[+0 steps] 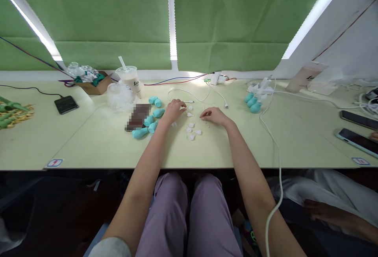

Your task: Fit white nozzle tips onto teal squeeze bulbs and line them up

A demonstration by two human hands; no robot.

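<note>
Over the pale table, my left hand (174,112) has its fingers loosely curved, with a gap between thumb and forefinger and nothing visible in it. It is beside a small white petal-shaped piece (189,114). Opposite it, my right hand (215,115) rests low with thumb and fingertips drawn together; anything between them is too small to make out. Several more thin white pieces (191,137) lie scattered between and in front of my hands. Glossy turquoise bulb-shaped pieces (139,133) lie in a loose group left of my left hand.
A phone with a blurred screen (138,117) lies beside the turquoise group. Behind are a drink cup (130,80), crumpled plastic (120,96) and a cardboard box (94,87). More turquoise pieces (255,107) stand right. A white cable (279,162) hangs over the table edge near my right arm.
</note>
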